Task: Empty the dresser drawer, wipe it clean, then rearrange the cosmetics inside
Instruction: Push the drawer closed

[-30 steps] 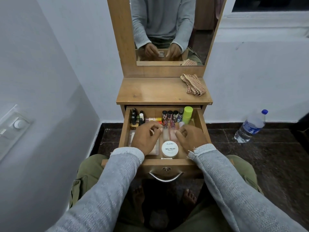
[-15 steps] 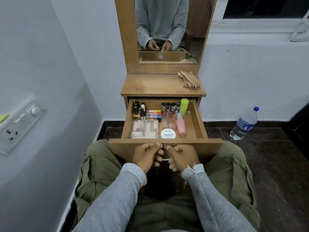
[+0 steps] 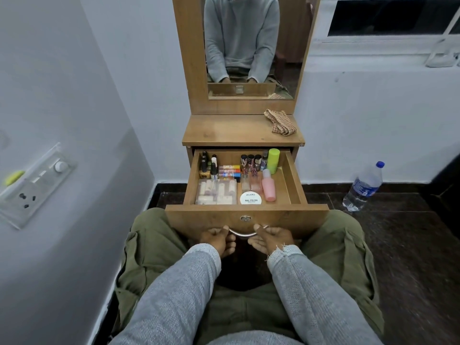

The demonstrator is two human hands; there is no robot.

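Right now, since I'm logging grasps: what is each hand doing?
Left hand: fingers curled round the left end of the drawer handle.
Right hand: grips the handle's right end.

One drawer (image 3: 293,185) stands pulled out at the centre of the frame, and two hands, the left hand (image 3: 216,239) and the right hand (image 3: 271,239), meet at its one metal handle (image 3: 242,234). Inside: one clear box (image 3: 216,192) of small pale pieces (too jumbled to count), one round white tin (image 3: 251,198), one pink bottle (image 3: 268,186), one lime-green tube (image 3: 273,161). The small dark bottles at the back blur together, perhaps eight. One checked cloth (image 3: 280,122) lies on the surface above. One mirror (image 3: 251,46) fills the upper centre. One water bottle (image 3: 364,188) stands on the floor at right.
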